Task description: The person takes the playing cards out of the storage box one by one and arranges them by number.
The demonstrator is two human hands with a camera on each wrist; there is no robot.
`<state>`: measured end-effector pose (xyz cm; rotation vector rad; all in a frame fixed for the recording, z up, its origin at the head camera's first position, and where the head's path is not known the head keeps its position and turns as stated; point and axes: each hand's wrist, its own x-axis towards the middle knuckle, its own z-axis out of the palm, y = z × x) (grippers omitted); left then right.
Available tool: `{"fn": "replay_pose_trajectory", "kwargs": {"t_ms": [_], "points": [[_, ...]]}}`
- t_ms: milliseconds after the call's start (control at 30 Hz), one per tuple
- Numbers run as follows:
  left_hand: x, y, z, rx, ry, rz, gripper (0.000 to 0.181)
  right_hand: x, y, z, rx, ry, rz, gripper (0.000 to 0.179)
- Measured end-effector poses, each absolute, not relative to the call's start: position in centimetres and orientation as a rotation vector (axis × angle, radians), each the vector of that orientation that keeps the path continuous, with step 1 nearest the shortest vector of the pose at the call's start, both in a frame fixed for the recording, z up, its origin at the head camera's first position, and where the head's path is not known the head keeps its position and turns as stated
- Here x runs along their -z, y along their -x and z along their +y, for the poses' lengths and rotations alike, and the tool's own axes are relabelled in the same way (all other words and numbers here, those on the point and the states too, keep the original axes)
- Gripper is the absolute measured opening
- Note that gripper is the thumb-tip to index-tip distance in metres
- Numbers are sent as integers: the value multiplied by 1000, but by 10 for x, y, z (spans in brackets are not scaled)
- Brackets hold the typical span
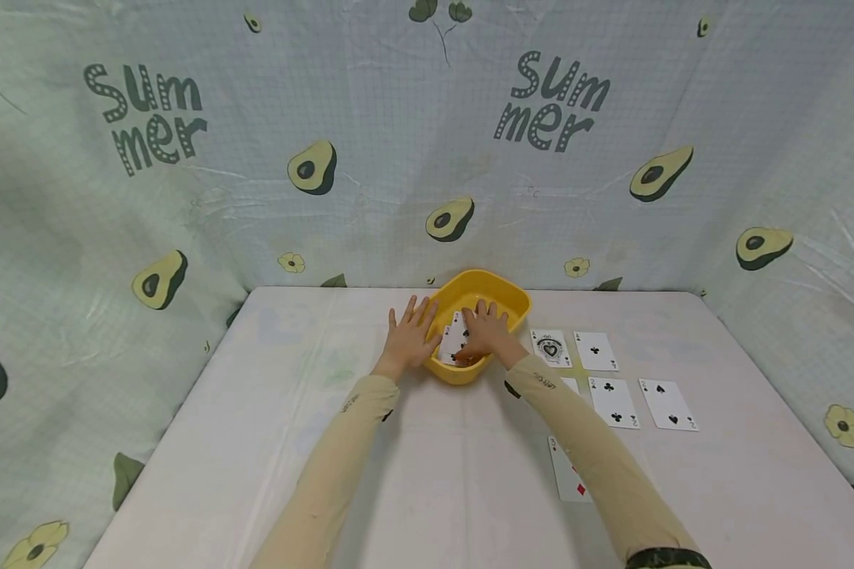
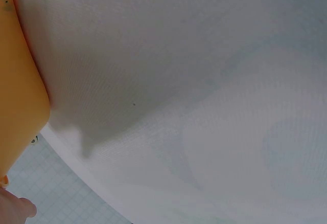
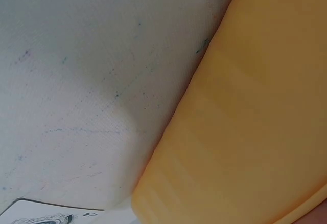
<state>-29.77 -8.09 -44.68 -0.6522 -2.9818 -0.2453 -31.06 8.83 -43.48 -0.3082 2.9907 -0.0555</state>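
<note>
A yellow plastic basin [image 1: 515, 300] stands at the back of the table. Inside it lie playing cards [image 1: 452, 338], overlapping and partly covered by my right hand [image 1: 485, 330]. That hand reaches over the near right rim, its fingers spread down into the basin beside the cards; whether it touches them I cannot tell. My left hand [image 1: 406, 341] lies along the basin's left rim with straight, spread fingers and the thumb toward the inside. In the left wrist view, the basin wall [image 2: 20, 91] fills the left edge. The right wrist view shows mostly the basin's outer side [image 3: 245, 111].
Right of the basin lie an ornate ace [image 1: 551, 348], an ace of clubs [image 1: 595, 351], a two of clubs [image 1: 614, 403] and a two of spades [image 1: 668, 405]. The right sleeve partly covers a diamond card [image 1: 565, 478] and another card [image 1: 571, 385]. A patterned curtain [image 1: 370, 229] hangs behind.
</note>
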Motion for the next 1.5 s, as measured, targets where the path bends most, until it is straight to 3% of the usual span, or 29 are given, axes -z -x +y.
{"fn": "replay_pose_trajectory", "kwargs": {"t_ms": [567,1500], "points": [[449,301,-78,257,631,-2989,60,431,317,91,-69,247,2974,98],[447,303,-75,211,587,-3018,60,393,311,112,-8,473,3068,93]]}}
